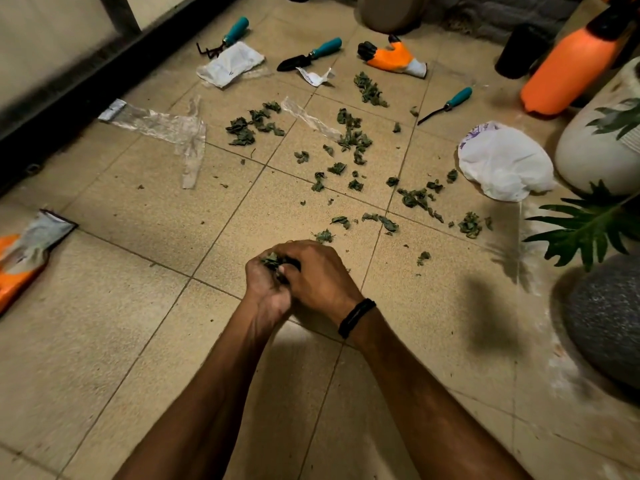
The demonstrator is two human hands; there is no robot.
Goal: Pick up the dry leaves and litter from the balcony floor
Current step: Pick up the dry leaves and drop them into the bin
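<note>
Tan tiles, and both hands meet low over the floor's middle: left hand (pixel 266 284) cupped, fingers curled round a clump (pixel 272 261) of leaves, probably serving as the bin. Right hand (pixel 320 275) arches over it, fingers tucked in, pinching or just tamping, can't tell. Most dry leaves (pixel 353 140) lie scattered mid-floor beside a clear plastic strip (pixel 162 128). White bag (pixel 502 164) at the right edge: purple print, unreadable.

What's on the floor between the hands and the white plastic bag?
Only scattered dry leaves on the tiled floor, shown in the head view.
</note>
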